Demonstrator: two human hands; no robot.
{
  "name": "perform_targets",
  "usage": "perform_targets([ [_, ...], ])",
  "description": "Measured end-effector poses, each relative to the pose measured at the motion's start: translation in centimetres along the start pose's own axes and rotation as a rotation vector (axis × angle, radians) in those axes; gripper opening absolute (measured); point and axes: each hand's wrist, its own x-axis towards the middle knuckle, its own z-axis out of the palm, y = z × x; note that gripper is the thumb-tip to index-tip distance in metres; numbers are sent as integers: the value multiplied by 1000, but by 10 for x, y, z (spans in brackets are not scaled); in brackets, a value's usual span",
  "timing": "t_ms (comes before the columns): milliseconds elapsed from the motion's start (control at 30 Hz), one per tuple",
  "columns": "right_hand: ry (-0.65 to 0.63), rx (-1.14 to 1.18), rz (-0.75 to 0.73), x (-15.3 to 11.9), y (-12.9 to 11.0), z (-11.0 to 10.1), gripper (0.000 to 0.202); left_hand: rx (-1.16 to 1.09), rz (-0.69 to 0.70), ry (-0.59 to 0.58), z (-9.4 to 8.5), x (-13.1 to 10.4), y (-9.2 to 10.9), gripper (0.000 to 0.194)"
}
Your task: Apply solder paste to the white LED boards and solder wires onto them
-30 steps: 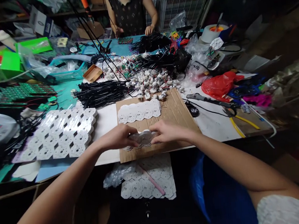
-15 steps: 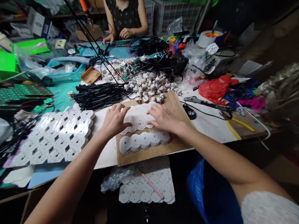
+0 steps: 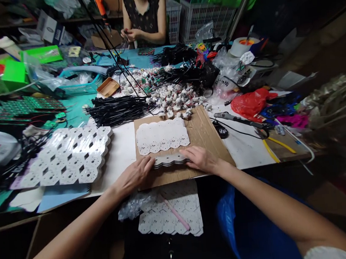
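Observation:
A small stack of narrow white circuit board strips (image 3: 171,159) with scalloped edges lies near the front of a cardboard sheet (image 3: 161,179). My left hand (image 3: 138,171) grips its left end and my right hand (image 3: 199,159) its right end, fingers closed on the stack. Just behind it rests a wider white circuit board panel (image 3: 163,135), with holes along its front part, which neither hand touches. Left of the cardboard is a thick stack of white boards (image 3: 70,155) with diamond-shaped cutouts. More white panels (image 3: 171,219) lie on my lap under a pink stick (image 3: 177,213).
Behind the cardboard are a bundle of black cables (image 3: 119,109) and a heap of small white parts (image 3: 175,99). A soldering iron (image 3: 238,118) and yellow-handled pliers (image 3: 279,145) lie at right. Across the table a co-worker (image 3: 145,22) holds something small.
Both hands have left the wide panel and come toward me onto the narrow strip stack, now held at both ends. The co-worker's hands have risen and come together.

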Motion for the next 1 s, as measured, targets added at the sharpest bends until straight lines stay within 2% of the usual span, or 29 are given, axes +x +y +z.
perform_targets([
  [100, -9, 8, 49, 13, 9, -12, 22, -14, -78, 23, -12, 12, -9, 32],
  [200, 20, -23, 146, 30, 24, -23, 27, 50, -142, 184, -20, 26, -22, 36],
  [233, 34, -41, 180, 35, 30, -25, 37, 70, -150, 233, -20, 30, -26, 40],
  [300, 45, -58, 251, 45, 41, -26, 76, 91, -174, 278, -18, 38, -35, 67],
  [367, 17, -48, 301, 54, 49, -26, 106, 93, -205, 243, -14, 44, -42, 98],
  [433, -47, -38, 299, 64, 53, -27, 114, 85, -222, 164, -13, 51, -48, 114],
  [533, -127, -10, 259, 89, 49, -32, 107, 71, -250, 31, -21, 63, -49, 122],
  [600, -158, 20, 241, 111, 43, -34, 97, 85, -268, -25, -29, 69, -42, 124],
  [700, -196, 7, 235, 145, 35, -32, 84, 135, -228, 9, -31, 70, -17, 120],
  [833, -229, -48, 263, 176, 29, -23, 63, 140, -143, 126, -9, 64, 17, 101],
  [900, -229, -58, 271, 184, 29, -20, 59, 113, -200, 175, 6, 64, 25, 90],
  [1000, -270, -53, 293, 188, 31, -19, 66, 58, -298, 243, 21, 63, 25, 85],
])
